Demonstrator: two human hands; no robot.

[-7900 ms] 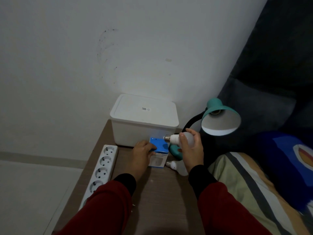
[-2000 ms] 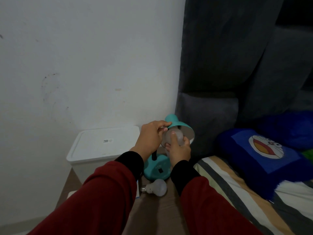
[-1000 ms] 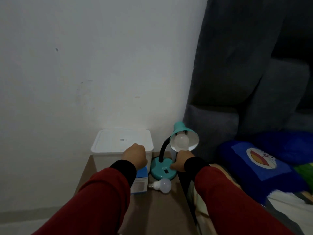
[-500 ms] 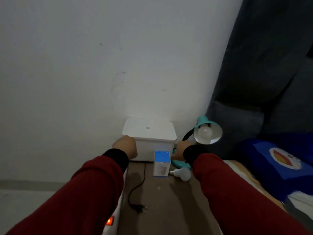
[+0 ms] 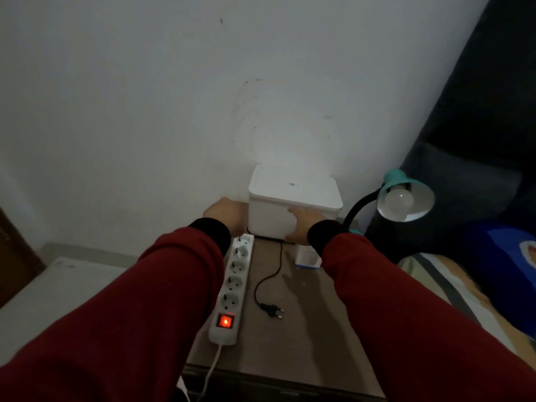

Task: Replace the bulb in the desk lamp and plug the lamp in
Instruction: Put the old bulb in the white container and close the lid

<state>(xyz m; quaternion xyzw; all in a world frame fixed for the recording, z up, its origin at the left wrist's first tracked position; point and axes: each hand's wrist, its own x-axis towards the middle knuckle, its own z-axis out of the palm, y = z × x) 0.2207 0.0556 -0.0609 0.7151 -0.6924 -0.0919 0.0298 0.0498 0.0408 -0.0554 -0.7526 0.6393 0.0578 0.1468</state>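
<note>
Home bedroom, striped bedding (image 5: 452, 288), blue cartoon cushion (image 5: 510, 256), wooden bedside table (image 5: 304, 329), plain white wall (image 5: 145, 111)

The teal round lamp base (image 5: 356, 231) is almost wholly hidden behind the right red sleeve (image 5: 406, 300). The small white-and-blue cardboard box (image 5: 307, 258) is partly covered too. The left hand's (image 5: 224, 211) fingers are concealed beyond the white lidded plastic container (image 5: 293, 198).

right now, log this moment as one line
bulb: in lamp | plug: loose on table, unplugged | power strip: switch lit | left hand, right hand: at white box
</note>
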